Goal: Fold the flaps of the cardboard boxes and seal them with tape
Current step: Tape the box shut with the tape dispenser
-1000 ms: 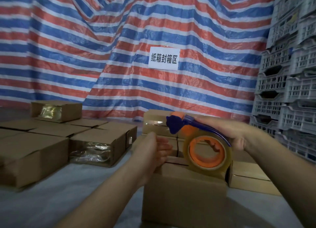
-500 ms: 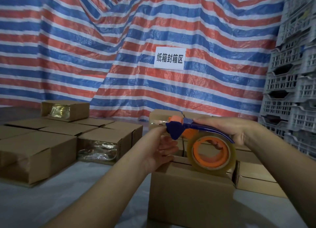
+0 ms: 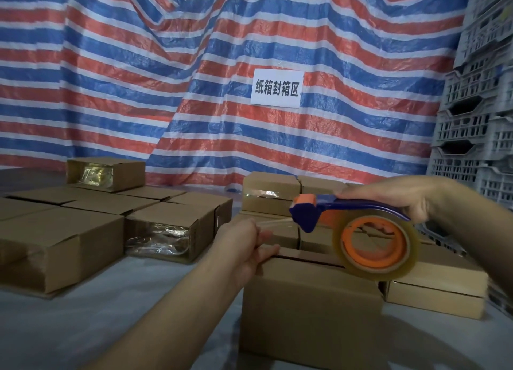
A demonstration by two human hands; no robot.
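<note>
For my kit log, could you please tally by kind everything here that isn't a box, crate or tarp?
dispenser: 1
tape roll: 1
sign: 1
hands: 2 (left hand, right hand)
Total: 5

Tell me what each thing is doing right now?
Front box: flaps folded, seam untaped.
Tape gun: held above the box, strip pulled out.
Right hand: grips the gun's handle.
Left hand: pinches the tape end.
Left boxes: ends taped.
</note>
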